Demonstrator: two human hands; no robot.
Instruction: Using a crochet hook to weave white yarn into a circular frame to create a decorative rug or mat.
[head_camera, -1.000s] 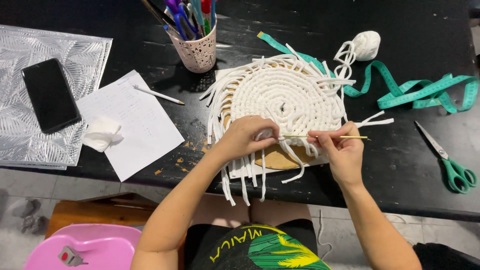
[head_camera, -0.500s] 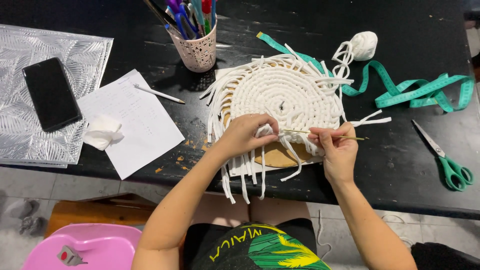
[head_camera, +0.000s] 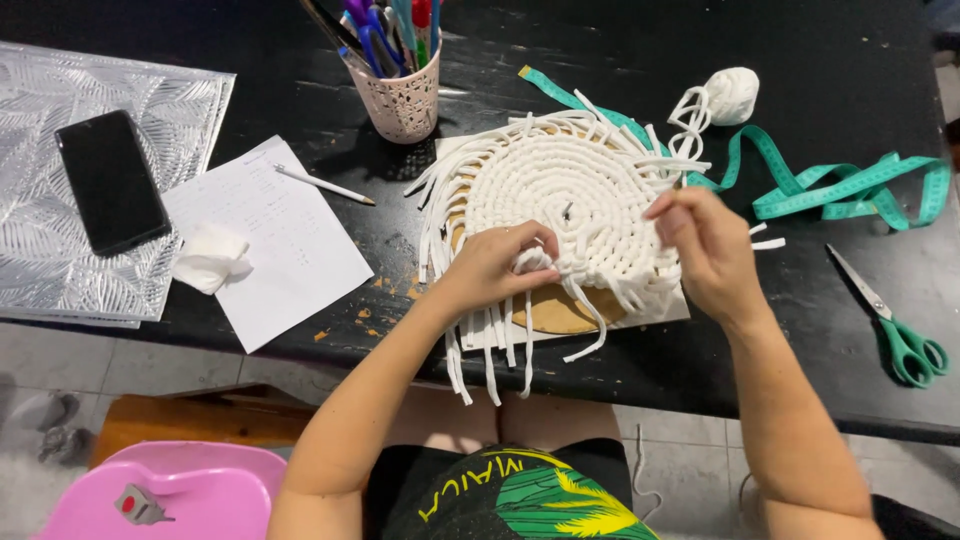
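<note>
A round mat woven of white cord (head_camera: 570, 185) lies on a brown cardboard disc (head_camera: 555, 315) and a white board at the near edge of the black table (head_camera: 720, 375). Loose cord ends fringe its rim and hang over the table edge. My left hand (head_camera: 495, 270) pinches white strands at the mat's near edge. My right hand (head_camera: 710, 250) hovers over the mat's right rim with its fingers curled together; what is between them is hidden. A small ball of white cord (head_camera: 733, 93) sits behind the mat.
A green measuring tape (head_camera: 840, 185) and green-handled scissors (head_camera: 900, 335) lie to the right. A pink cup of pens (head_camera: 402, 100) stands behind the mat. On the left are a paper sheet (head_camera: 270, 235), a pen (head_camera: 325, 185), a tissue (head_camera: 208, 258), and a phone (head_camera: 110, 180) on silver foil (head_camera: 40, 260). A pink stool (head_camera: 160, 490) stands below.
My right hand has moved away from my left hand, up to the mat's right rim. The thin stick seen between the hands before is out of sight.
</note>
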